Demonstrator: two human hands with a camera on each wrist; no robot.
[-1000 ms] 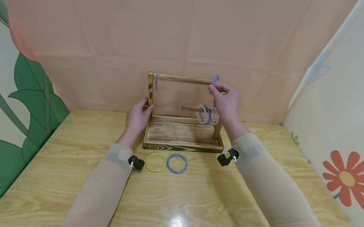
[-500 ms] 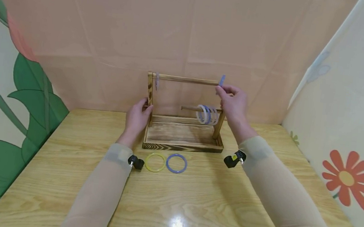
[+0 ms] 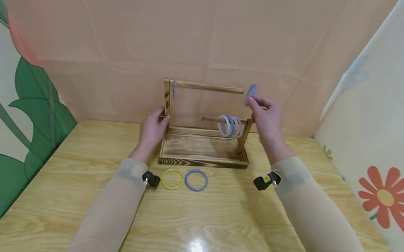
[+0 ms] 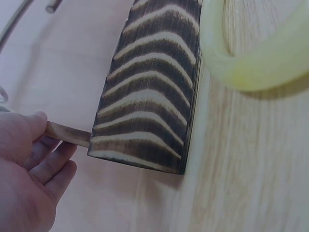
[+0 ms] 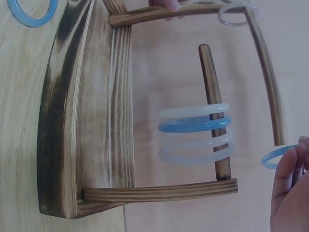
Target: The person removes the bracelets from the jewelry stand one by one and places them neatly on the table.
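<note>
In the middle of the head view a dark-stained wooden rack with a flat tray base [image 3: 203,149] stands on the pale wood-grain surface [image 3: 190,224], close to the peach backdrop. The right hand [image 3: 268,117] is raised just right of the free end of the rack's long upper wooden rod [image 3: 208,87]. Its grip is a pinch of thumb and fingertips on a thin blue plastic ring [image 3: 250,94], held upright and edge-on just off the rod's tip; I cannot tell whether ring and rod touch. In the right wrist view the same ring shows at the lower right of the frame, beside the fingertips [image 5: 289,169].

The left hand [image 3: 153,128] sits at the rack's left side, its grip loosely curled around the left upright post [image 3: 167,109]. The left wrist view shows the thumb and fingers against a thin wooden piece beside the striped end of the base.

Below the upper rod, a shorter wooden rod [image 3: 212,120] carries a cluster of pale and blue rings [image 3: 230,127] near the right post. One faint, translucent ring [image 3: 174,90] hangs at the left end of the upper rod. In front of the rack, toward the lower centre of the frame, a yellow ring [image 3: 172,179] and a second blue ring [image 3: 196,180] lie flat on the surface, just beside each other.
</note>
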